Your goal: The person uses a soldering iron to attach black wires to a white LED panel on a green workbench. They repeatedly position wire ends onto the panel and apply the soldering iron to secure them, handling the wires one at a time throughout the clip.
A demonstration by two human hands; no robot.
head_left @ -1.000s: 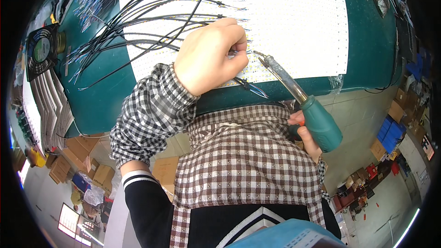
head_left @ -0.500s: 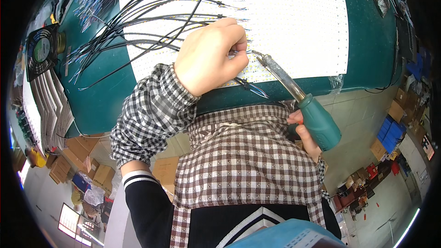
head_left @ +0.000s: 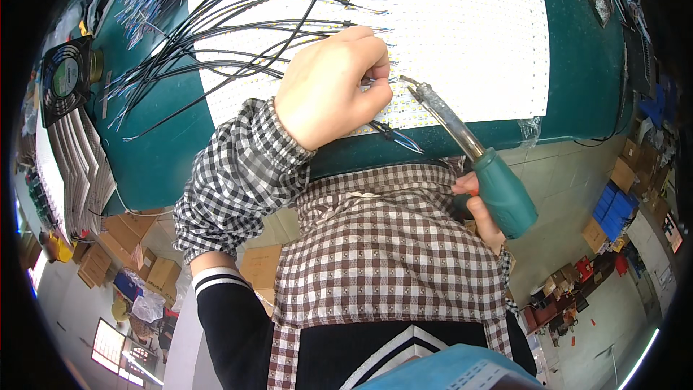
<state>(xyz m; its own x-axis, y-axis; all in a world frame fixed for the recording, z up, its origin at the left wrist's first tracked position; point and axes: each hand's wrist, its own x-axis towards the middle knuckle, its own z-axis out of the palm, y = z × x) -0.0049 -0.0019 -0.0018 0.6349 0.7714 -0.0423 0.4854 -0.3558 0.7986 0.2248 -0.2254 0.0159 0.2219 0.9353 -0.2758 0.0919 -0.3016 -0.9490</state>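
My left hand (head_left: 333, 85) is closed, pinching a thin black wire (head_left: 289, 72) against the white LED panel (head_left: 462, 22) on the green bench (head_left: 585, 50). My right hand (head_left: 480, 206) grips the green handle of a soldering iron (head_left: 469, 155). Its metal tip points up-left and ends just right of my left fingertips, at the panel surface. Most of my right hand is hidden behind the handle and my checked sleeve. Several black wires fan from the panel toward the upper left.
A black cooling fan (head_left: 66, 79) sits at the bench's left end, beside a stack of grey sheets (head_left: 72, 166). Cardboard boxes (head_left: 123, 260) lie on the floor at left, blue bins (head_left: 613, 209) and more boxes at right. Tools line the bench's far right edge.
The soldering iron tip has edged slightly closer to my left fingertips. Both hands otherwise hold the same positions.
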